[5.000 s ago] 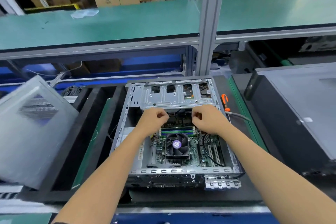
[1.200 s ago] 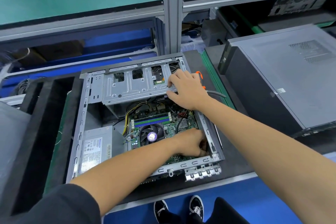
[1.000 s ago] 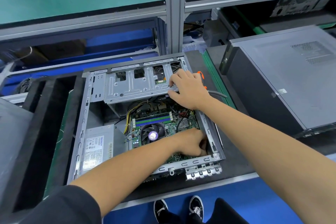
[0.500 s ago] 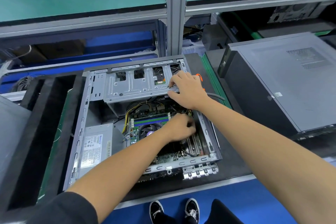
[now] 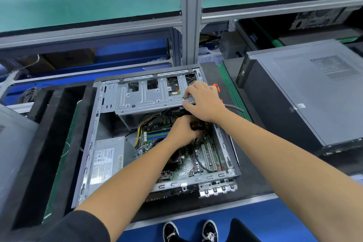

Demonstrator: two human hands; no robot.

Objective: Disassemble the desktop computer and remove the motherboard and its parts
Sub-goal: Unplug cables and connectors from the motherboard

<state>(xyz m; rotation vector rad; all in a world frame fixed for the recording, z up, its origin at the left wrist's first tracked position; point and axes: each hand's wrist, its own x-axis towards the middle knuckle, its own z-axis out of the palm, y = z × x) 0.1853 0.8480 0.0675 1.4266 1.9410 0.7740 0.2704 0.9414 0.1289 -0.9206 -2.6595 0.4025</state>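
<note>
Two bare hands worked inside the open case [image 5: 92,143], which lay on its side on the dark surface [image 5: 253,180] with its long axis running near to far, the drive cage [image 5: 149,98] at the far end and the rear slot brackets [image 5: 216,189] at the near edge. The motherboard [image 5: 204,155] lay flat in the right part of the case floor, its expansion slots running near to far. The power supply [image 5: 106,161] sat in the near left corner, with yellow and black cables [image 5: 141,125] arching from it toward the board.

The right hand [image 5: 204,102] rested on the cage's near right corner, fingers bent over its edge, thumb along the rim. The left hand [image 5: 182,129] reached in just below it, its grip curled around something dark at the board's far right; what it was I could not tell. A closed grey tower [image 5: 306,92] lay to the right.
</note>
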